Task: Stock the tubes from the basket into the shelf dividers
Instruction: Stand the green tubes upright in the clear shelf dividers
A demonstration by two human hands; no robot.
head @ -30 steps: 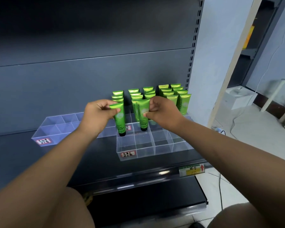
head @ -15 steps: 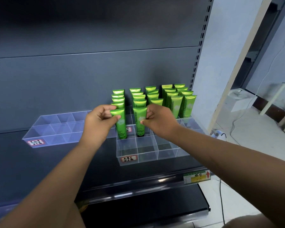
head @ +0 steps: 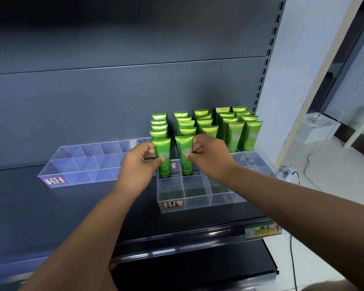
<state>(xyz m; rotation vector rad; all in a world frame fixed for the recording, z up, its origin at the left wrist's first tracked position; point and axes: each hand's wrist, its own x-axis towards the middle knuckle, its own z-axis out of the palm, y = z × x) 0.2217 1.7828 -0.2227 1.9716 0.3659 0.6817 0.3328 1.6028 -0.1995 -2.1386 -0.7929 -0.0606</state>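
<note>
Now, left hand [head: 139, 162]: your thumb and curled fingers pinch the left tube [head: 162, 148] at mid-height.
Right hand [head: 210, 156]: your curled fingers and thumb pinch the right tube [head: 184, 145] by its right edge.
Both tubes: upright, cap down, side by side in the tray [head: 198, 204], just in front of the rows.
Rows [head: 235, 133]: green tubes standing in the tray's back cells.
Shelf [head: 72, 206]: tray at its right end; a second tray [head: 82, 162] to the left.
</note>
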